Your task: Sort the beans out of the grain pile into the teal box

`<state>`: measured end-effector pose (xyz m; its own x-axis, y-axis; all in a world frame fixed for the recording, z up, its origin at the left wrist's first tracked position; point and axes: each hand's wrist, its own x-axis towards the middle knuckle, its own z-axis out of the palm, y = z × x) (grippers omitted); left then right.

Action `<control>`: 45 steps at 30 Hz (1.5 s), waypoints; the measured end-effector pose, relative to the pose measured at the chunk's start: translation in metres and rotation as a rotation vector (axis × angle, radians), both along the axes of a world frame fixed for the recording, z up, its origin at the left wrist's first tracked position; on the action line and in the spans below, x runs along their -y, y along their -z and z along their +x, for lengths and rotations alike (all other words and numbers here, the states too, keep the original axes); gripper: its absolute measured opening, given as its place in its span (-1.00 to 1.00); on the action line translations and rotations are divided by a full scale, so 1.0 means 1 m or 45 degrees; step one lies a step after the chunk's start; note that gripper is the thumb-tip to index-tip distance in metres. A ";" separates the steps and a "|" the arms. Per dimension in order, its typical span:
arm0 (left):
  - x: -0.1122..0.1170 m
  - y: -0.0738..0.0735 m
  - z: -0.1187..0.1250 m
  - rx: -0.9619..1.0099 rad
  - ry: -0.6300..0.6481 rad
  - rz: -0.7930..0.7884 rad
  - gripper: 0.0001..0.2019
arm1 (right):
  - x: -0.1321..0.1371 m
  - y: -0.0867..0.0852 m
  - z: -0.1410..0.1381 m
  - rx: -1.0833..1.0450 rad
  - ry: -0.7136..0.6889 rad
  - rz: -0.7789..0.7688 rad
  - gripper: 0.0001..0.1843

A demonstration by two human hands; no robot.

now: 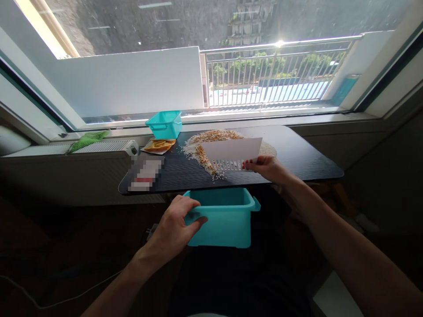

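Note:
My left hand [176, 222] grips the left end of a turquoise plastic bin [220, 224], thumb outside and fingers over its rim. The bin is upright just below the front edge of a dark tabletop [280, 152]. My right hand [269, 168] pinches the lower right corner of a white card [233, 149] with a row of printed marks or slots along its lower edge. This card stands tilted on the tabletop in front of a spread pile of white grains and orange kernels [218, 135], hiding part of it. How deep the bin's contents go is hidden in shadow.
A smaller turquoise bin [165, 125] stands at the back left, by the window. Near it lie an orange-brown item on a white packet [159, 145] and a blurred flat item [145, 174]. Left of the table is a radiator [109, 147] with a green cloth [88, 140].

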<state>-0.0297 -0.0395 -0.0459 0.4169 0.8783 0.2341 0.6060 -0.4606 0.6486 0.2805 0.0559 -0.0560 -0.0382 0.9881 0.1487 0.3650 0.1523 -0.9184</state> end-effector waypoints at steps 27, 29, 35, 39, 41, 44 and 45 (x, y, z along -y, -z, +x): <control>0.000 -0.001 0.000 0.002 0.020 0.000 -0.89 | 0.008 -0.011 -0.007 0.005 -0.074 -0.051 -0.60; 0.000 -0.002 0.000 0.000 0.023 0.002 -0.90 | 0.007 -0.008 -0.003 0.017 -0.064 -0.055 -0.60; 0.001 -0.003 0.000 -0.003 0.030 0.012 -0.90 | 0.007 -0.005 -0.001 -0.012 -0.052 -0.077 -0.61; 0.000 -0.002 0.000 -0.014 0.027 0.017 -0.90 | 0.011 -0.007 -0.003 0.003 -0.091 -0.074 -0.62; 0.000 -0.001 -0.001 -0.016 0.029 0.030 -0.90 | 0.013 -0.007 -0.004 0.004 -0.115 -0.088 -0.62; 0.000 -0.002 0.000 -0.007 0.030 0.045 -0.90 | 0.018 -0.010 -0.005 0.018 -0.129 -0.113 -0.59; 0.000 -0.002 0.000 -0.004 0.031 0.044 -0.91 | 0.020 -0.012 -0.005 0.023 -0.126 -0.124 -0.58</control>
